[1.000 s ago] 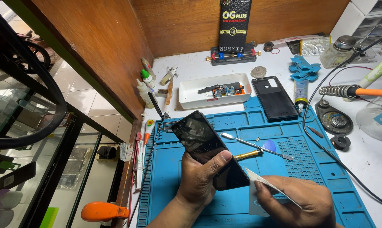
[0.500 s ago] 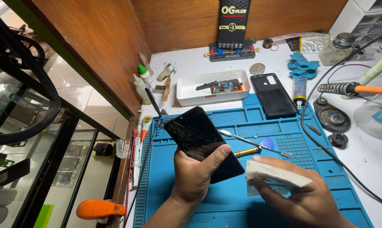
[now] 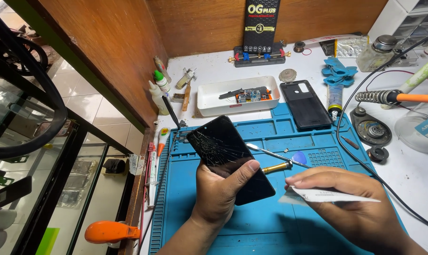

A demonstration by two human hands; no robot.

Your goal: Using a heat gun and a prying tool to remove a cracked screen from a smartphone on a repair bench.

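Note:
My left hand (image 3: 221, 193) grips a black phone with a cracked screen (image 3: 225, 153), tilted above the blue work mat (image 3: 270, 226). The thumb lies across the lower glass. My right hand (image 3: 355, 208) pinches a thin white plastic card (image 3: 334, 194), held flat just right of the phone's lower end and apart from it. A brass-handled metal tool (image 3: 277, 163) and a blue pick (image 3: 299, 157) rest on the mat between the hands.
A white tray (image 3: 209, 101) with small parts sits behind the mat. A black phone back cover (image 3: 306, 106) lies at the mat's far right. A soldering iron (image 3: 396, 97) on its stand, a tube (image 3: 334, 97), small bottles (image 3: 159, 89) and a black cable (image 3: 360, 160) surround it.
The phone has tipped more upright and shifted slightly left in my left hand. My right hand has lifted and levelled the white card, bringing it toward the phone's lower edge.

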